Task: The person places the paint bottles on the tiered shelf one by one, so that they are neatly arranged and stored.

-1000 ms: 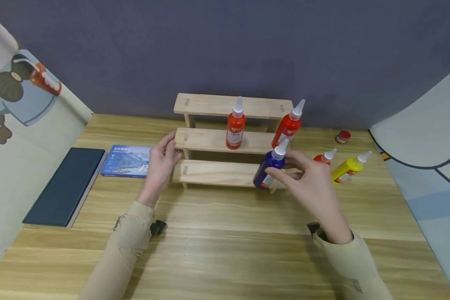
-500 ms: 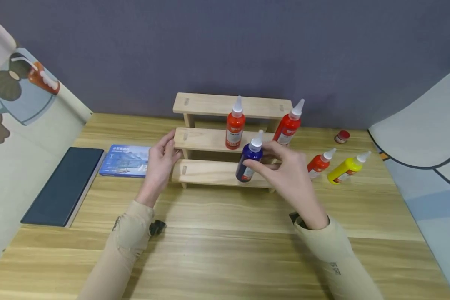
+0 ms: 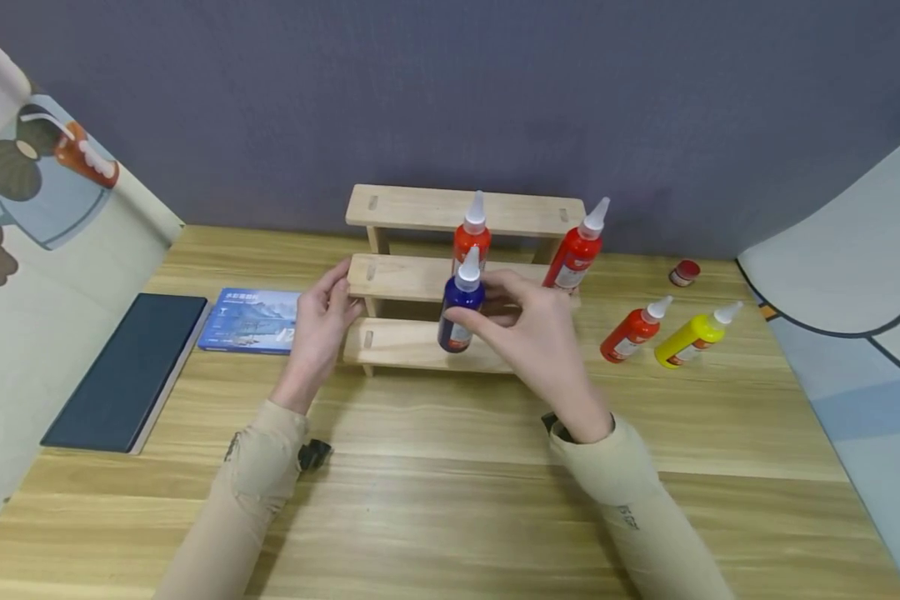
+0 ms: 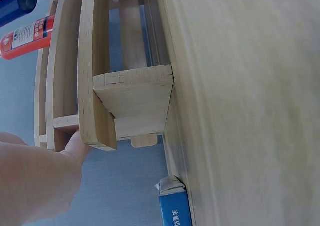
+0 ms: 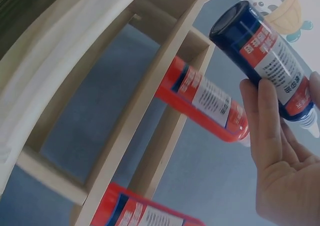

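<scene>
Already two red bottles (image 3: 574, 254) stand on rack (image 3: 408, 275) mid-frame, left grip (image 3: 324, 318) holding its end, right grip (image 3: 534, 327) round blue bottle (image 3: 457, 310); third red bottle (image 3: 628, 336), yellow bottle (image 3: 689, 342) unshelved, frame right.

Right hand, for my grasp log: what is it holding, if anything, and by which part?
The right hand holds the dark blue bottle by the upper half of its body, below the white cap.

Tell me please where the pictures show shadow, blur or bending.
Head: a soft shadow beside the left sleeve on the table; left wrist: the rack's near end is fairly crisp, the table softer; right wrist: the nearest rack board looks blurred and bowed, the blue bottle's label sharper.
</scene>
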A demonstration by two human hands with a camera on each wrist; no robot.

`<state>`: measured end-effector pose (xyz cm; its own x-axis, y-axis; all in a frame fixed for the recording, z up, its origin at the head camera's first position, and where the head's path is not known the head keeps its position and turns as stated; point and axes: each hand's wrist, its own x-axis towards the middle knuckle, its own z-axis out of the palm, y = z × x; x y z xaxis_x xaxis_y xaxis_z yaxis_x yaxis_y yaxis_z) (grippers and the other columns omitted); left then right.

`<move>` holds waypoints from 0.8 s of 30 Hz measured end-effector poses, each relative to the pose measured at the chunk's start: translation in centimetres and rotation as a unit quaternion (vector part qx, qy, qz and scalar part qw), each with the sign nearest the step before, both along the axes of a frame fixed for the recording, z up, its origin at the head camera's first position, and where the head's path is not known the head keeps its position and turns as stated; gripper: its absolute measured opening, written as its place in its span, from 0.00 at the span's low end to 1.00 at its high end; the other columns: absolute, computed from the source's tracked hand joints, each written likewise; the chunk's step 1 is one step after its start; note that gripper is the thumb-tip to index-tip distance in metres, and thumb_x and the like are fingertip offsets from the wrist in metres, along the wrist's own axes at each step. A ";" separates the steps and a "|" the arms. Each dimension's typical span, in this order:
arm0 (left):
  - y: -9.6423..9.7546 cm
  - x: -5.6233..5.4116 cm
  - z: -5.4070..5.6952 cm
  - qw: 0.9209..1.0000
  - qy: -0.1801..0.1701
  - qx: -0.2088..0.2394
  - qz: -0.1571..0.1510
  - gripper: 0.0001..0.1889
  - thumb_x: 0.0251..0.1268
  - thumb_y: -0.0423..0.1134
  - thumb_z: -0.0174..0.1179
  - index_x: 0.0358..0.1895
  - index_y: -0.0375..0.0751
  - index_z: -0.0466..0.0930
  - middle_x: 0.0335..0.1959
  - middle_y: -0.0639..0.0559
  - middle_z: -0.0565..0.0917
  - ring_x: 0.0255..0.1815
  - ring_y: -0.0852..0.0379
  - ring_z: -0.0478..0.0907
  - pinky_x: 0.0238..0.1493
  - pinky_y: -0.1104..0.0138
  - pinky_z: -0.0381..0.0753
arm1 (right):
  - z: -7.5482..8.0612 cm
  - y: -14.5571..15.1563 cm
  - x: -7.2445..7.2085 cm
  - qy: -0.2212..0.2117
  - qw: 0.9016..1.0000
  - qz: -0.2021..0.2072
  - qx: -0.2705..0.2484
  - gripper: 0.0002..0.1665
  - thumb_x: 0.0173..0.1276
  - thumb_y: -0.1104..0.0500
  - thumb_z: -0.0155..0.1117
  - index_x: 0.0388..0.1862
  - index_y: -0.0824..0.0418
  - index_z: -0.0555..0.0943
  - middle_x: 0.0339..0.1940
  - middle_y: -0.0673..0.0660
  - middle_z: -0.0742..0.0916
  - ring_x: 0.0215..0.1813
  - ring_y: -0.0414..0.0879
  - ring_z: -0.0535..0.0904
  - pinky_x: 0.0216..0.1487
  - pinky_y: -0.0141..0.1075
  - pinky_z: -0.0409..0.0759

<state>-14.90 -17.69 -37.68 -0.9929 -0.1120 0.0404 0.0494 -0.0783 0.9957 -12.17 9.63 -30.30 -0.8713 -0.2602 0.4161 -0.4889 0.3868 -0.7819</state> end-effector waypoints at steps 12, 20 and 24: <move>-0.1 0.1 0.0 1.000 0.003 0.006 0.002 0.25 0.91 0.31 0.37 0.84 0.28 0.55 0.83 0.33 0.61 0.82 0.42 0.64 0.76 0.65 0.75 | 0.7 -2.7 -0.4 -0.020 0.999 0.004 -0.031 0.26 0.66 0.54 0.84 0.59 0.64 0.87 0.49 0.57 0.92 0.49 0.46 0.89 0.46 0.37 0.94; 0.0 0.0 -0.1 1.000 0.003 0.008 -0.003 0.26 0.91 0.31 0.38 0.84 0.28 0.55 0.83 0.32 0.62 0.81 0.41 0.65 0.75 0.66 0.76 | 0.9 -4.0 -1.1 -0.001 1.000 -0.017 -0.021 0.27 0.67 0.52 0.83 0.58 0.65 0.87 0.47 0.58 0.92 0.46 0.46 0.89 0.46 0.39 0.94; 0.0 -0.1 -0.1 1.000 0.000 0.007 0.000 0.25 0.91 0.30 0.38 0.84 0.28 0.55 0.82 0.32 0.62 0.81 0.41 0.66 0.75 0.66 0.76 | 1.0 -4.9 -1.6 0.021 0.999 -0.024 -0.019 0.26 0.67 0.51 0.83 0.57 0.65 0.88 0.47 0.58 0.93 0.47 0.45 0.90 0.45 0.36 0.93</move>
